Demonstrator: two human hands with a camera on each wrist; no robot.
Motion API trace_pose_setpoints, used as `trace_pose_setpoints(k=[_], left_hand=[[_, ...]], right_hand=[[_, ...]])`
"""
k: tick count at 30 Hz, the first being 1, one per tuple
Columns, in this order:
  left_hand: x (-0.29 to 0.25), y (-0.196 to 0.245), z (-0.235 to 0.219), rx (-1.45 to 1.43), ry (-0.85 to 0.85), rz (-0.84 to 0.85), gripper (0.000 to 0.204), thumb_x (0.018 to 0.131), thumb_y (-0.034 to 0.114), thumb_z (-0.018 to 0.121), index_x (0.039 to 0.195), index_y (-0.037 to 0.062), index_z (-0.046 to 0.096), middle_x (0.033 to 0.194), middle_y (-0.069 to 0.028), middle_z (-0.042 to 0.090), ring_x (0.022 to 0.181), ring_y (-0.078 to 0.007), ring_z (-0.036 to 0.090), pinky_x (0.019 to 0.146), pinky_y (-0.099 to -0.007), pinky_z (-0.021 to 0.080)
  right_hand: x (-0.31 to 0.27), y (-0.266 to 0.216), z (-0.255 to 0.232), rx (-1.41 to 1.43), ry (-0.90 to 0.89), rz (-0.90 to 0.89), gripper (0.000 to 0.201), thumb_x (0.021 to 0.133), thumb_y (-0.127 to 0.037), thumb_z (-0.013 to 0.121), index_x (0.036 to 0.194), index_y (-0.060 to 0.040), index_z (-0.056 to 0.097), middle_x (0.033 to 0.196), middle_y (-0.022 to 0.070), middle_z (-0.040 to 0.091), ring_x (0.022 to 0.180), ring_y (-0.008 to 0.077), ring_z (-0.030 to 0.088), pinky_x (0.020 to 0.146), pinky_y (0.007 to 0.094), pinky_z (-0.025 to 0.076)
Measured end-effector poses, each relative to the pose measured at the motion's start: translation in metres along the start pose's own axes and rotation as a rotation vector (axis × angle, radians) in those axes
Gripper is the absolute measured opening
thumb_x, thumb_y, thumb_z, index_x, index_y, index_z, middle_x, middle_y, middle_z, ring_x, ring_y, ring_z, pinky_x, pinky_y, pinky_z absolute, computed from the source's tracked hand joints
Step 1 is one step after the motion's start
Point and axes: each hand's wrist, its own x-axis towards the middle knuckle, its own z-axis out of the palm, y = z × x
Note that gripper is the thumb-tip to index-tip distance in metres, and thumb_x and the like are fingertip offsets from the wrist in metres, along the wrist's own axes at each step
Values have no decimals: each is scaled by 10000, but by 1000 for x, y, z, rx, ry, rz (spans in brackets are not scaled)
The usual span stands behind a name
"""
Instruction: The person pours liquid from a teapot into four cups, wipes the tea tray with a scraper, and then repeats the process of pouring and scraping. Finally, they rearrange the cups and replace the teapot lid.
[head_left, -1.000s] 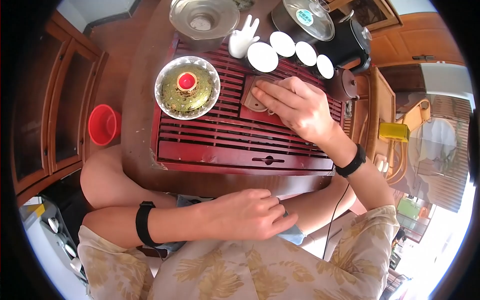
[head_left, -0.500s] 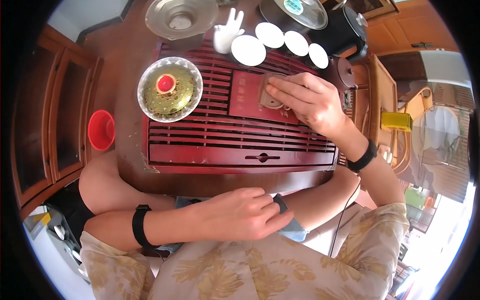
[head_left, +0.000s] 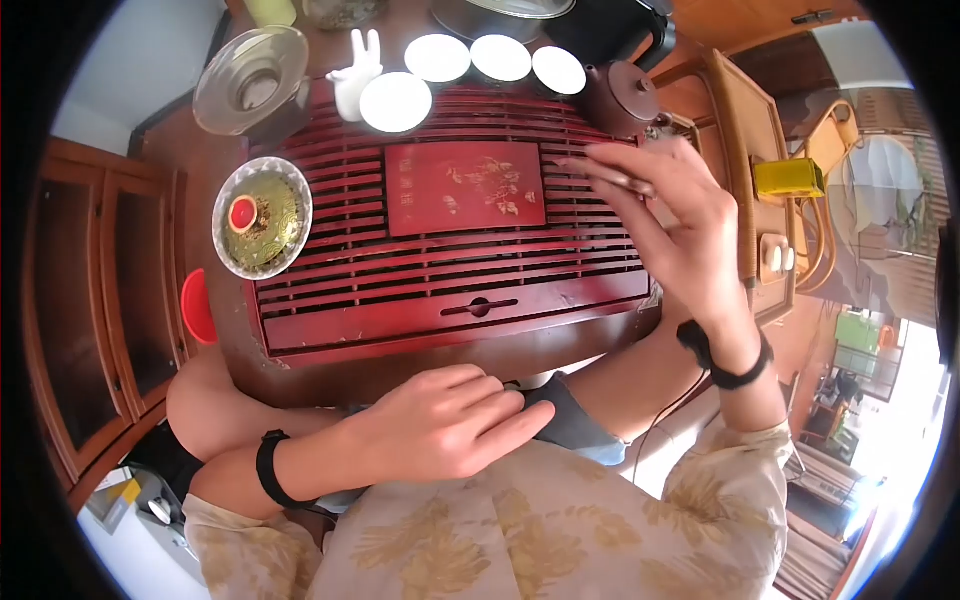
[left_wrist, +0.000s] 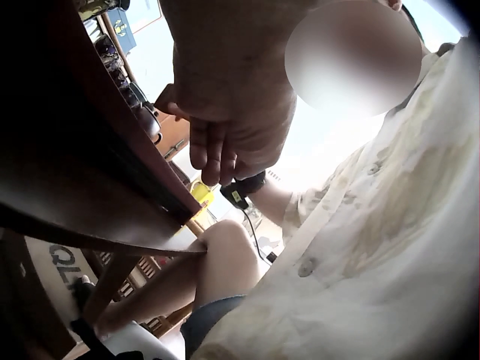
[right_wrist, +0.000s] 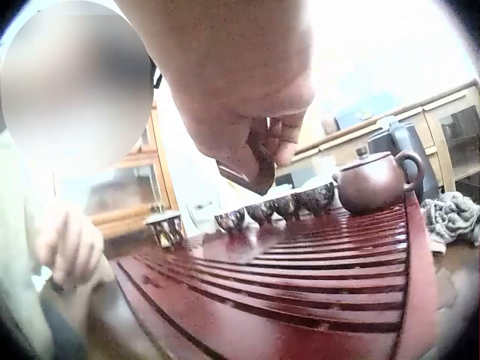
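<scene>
My right hand pinches a small flat brown coaster between thumb and fingers. It is raised over the right end of the slatted red tea tray and seen nearly edge-on. In the right wrist view the coaster hangs tilted under the fingertips. A red panel with gold flowers lies uncovered at the tray's middle. Just beyond the hand stands a brown clay teapot. Above the lap my left hand hangs with loosely bent fingers, holding nothing.
Several white-lined cups line the tray's back edge beside a white two-eared figurine. A lidded bowl stands at the tray's left, a glass bowl behind it. A grey cloth lies beyond the teapot.
My right hand has lifted the coaster off the red panel and carried it rightward, tipping it on edge. The head view has shifted right. My left hand stays over the lap.
</scene>
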Motion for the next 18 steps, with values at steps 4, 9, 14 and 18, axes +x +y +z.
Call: trace_pose_setpoints(k=[4,9,14,18], left_hand=[[17,-2,-13,-49,222,-170,333,823,21,937,1106,-16,765,918,-124,771,717,-258,742,628,-353,590],[15,4,-12,-213,178,-521,457,874,112,963,1220,-12,691,1065,-117,779,887,-187,759,760,-310,614],[8,7,18,-480,357,-621,447,904,143,951,1197,21,636,1087,-107,743,874,-142,722,769,-298,606],[30,20,19,-522,524,-667,351,946,67,896,1156,22,619,1171,-158,693,974,-172,703,861,-317,574]], right_hand=[[-48,-34,2,611,-81,573,423,994,28,800,1389,-27,661,1168,25,765,1123,87,689,927,276,592],[-94,-49,33,1189,-18,542,322,1024,82,742,1288,-24,591,1268,63,715,1210,111,678,1010,293,576],[-93,-51,46,1493,-9,489,209,1052,98,692,1159,-45,584,1290,163,765,1197,177,714,1054,365,588],[-83,-54,55,1738,-39,456,206,1040,60,743,1144,-53,606,1278,136,774,1122,162,739,995,339,617]])
